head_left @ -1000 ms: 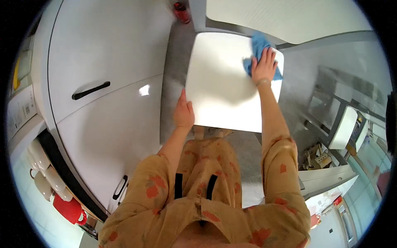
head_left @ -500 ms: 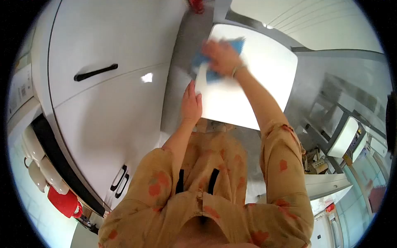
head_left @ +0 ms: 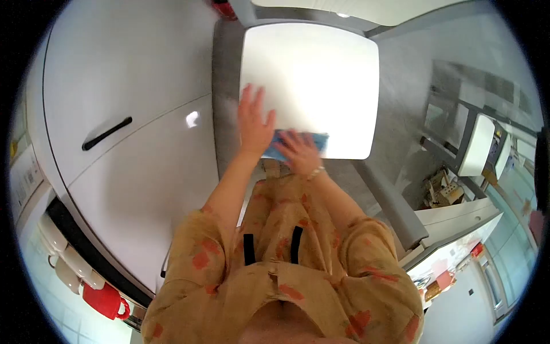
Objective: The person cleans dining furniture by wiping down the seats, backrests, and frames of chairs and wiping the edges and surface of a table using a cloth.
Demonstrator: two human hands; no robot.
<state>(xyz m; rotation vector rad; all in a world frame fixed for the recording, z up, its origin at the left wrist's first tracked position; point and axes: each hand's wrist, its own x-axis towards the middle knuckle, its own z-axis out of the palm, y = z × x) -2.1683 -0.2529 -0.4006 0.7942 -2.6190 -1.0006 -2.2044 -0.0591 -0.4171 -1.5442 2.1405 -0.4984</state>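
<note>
A white board-like top (head_left: 312, 69) with rounded corners lies in front of me, its near edge close to my lap. My right hand (head_left: 300, 151) holds a blue cloth (head_left: 319, 141) pressed against the top at that near edge. The fingers are spread over the cloth and slightly blurred, and they cover part of it. Just to the left, my left hand (head_left: 255, 123) rests on the left side of the white top with fingers stretched out and nothing in it.
White glossy cabinet fronts with a black handle (head_left: 107, 133) stand close on my left. A grey bar (head_left: 389, 200) runs low on the right, near a white-topped frame (head_left: 476, 146). Grey floor (head_left: 401, 109) shows beyond the top's right edge.
My right hand and the blue cloth have come from the top's far left part to its near edge. My left hand has shifted from the near left corner onto the top. The view has turned.
</note>
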